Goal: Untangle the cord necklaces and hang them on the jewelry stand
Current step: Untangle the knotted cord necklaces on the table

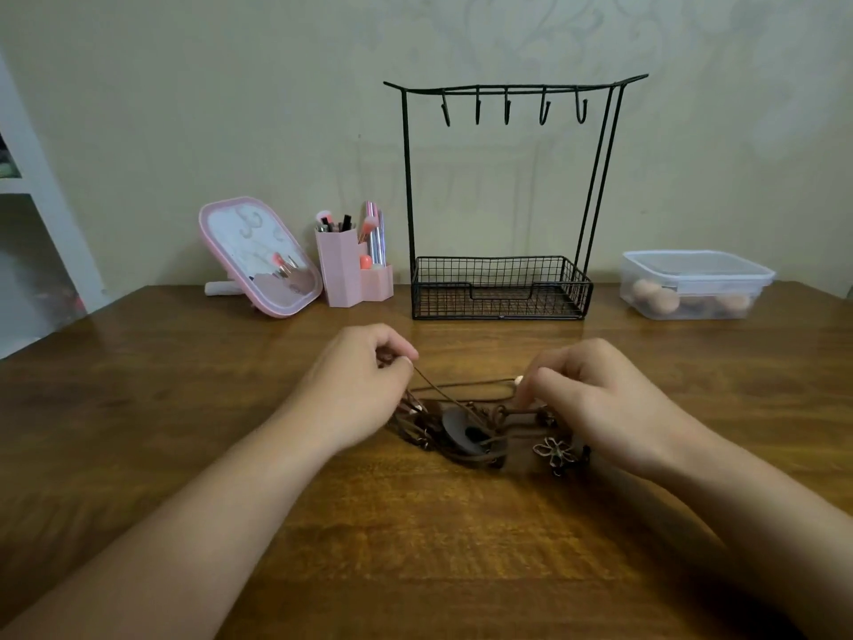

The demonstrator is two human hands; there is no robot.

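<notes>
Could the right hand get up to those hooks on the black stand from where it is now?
Probably yes. The right hand pinches a cord of the tangle on the table, and nothing stands between it and the stand. The hooks hang bare, facing the person.

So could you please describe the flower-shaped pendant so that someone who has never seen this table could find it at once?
Start at the black wire jewelry stand against the wall and come toward the person to the tangle of brown cord necklaces between the two hands. The flower pendant lies at the tangle's right edge, just beside the right hand. Unlike the dark round disc pendant next to it, it is an open copper-coloured wire outline with petals.
</notes>
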